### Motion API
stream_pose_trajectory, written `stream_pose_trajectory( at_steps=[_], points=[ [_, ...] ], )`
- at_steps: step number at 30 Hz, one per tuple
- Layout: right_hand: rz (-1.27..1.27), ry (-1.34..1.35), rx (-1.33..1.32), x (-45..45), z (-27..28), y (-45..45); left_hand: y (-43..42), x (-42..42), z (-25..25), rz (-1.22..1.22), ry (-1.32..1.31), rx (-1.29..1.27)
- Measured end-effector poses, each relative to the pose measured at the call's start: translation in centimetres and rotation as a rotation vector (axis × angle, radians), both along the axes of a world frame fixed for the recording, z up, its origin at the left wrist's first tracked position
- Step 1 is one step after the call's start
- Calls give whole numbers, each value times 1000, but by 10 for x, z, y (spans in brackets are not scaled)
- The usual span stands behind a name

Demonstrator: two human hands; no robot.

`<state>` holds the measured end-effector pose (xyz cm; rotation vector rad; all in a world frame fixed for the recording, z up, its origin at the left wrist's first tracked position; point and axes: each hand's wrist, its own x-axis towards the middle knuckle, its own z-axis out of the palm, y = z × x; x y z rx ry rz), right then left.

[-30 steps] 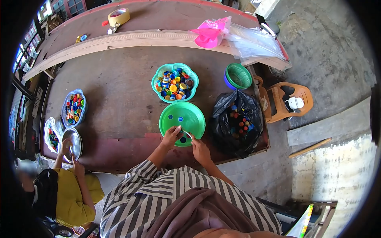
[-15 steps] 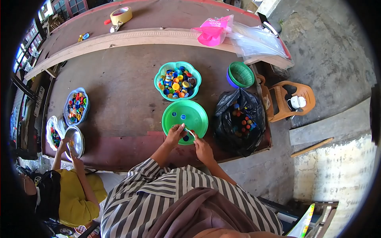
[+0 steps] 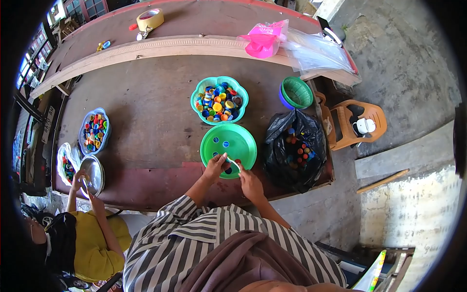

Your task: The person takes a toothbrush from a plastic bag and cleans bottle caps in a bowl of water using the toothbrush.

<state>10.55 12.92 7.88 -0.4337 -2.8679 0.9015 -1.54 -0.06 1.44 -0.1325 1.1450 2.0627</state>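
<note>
Evidently both hands work over the green basin (image 3: 245,146), on the worktop (image 3: 146,97). Right hand (image 3: 250,182), at the basin's near right rim: fingers pinch a thin pale strip (image 3: 234,162), which slants over the basin. Left hand (image 3: 215,168), over the near left part: its fingers meet the strip's far end; cannot tell whether they pinch that end or something small.

Inside the basin: a blue cap (image 3: 225,144) towards the far side, a red cap (image 3: 238,161) just right of the strip, a few darker ones. Just beyond the basin, rims touching or nearly so: cap bowl (image 3: 194,100), heaped. Right of the basin: black bag (image 3: 311,173), more caps inside. Well left of it: metal bowl (image 3: 97,170), a co-worker's hands there.

Risks, my judgement: a loose right pinch could let the strip skid towards the left thumb; if its edge is sharp (too small to tell), a nick. A shove on the basin could jog the heaped bowl and spill caps.

Against half a second ago: view shifted slightly; hands hold nearly the same pose. A dark cap (image 3: 215,154) beside the left hand now shows more plainly.
</note>
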Motion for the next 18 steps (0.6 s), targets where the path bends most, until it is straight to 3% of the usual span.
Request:
stream_pose_trajectory(
  at_steps=[12,14,15,17,18],
  points=[
    [-7,-33,44,-7,-11,11,1,-7,0,-29,39,-33],
    [-104,10,41,-10,-15,18,0,-6,7,-31,278,-135],
    [-77,50,17,-10,1,13,-2,-8,6,-28,275,-138],
    [12,17,6,-7,9,7,-4,-13,3,-102,702,-540],
    [100,-13,1,-7,10,6,-6,-13,8,-106,703,-540]
  ],
)
